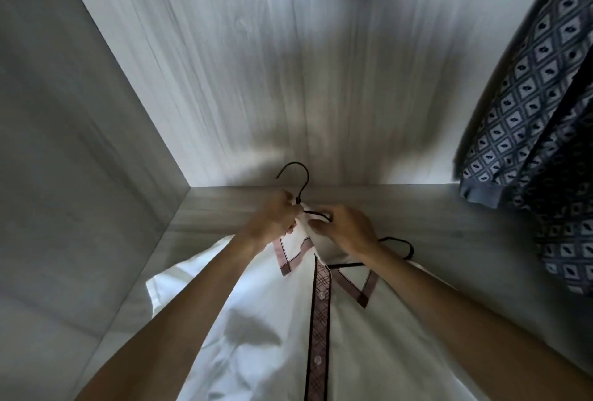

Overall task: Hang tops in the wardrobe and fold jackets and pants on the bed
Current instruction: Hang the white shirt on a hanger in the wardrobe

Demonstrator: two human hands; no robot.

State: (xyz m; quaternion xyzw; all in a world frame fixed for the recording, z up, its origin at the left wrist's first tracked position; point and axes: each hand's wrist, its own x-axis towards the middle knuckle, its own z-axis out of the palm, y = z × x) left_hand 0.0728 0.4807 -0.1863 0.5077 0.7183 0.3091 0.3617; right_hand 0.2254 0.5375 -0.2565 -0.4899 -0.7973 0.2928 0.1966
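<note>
White shirt (pixel 256 320) hangs below the black hanger (pixel 301 192), left hand (pixel 272 217) gripping the hanger's neck, right hand (pixel 348 230) pinching collar (pixel 290 253) just beside it; one hanger arm looks uncovered, so the shirt may slide off.

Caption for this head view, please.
Left hand and right hand fit a black hanger into the collar of a white shirt inside the wardrobe.

The shirt (pixel 256 320) is white. Its collar (pixel 290 256) has a dusty-pink plaid border, and its button placket (pixel 321 320) is the same pink plaid, edged in black. The hanger (pixel 296 173) is black. The hanging top (pixel 529 112) is navy with pale-blue diamonds around dark motifs, and its hem is plain grey-blue. The wardrobe panels (pixel 224 63) are pale grey wood grain.
</note>
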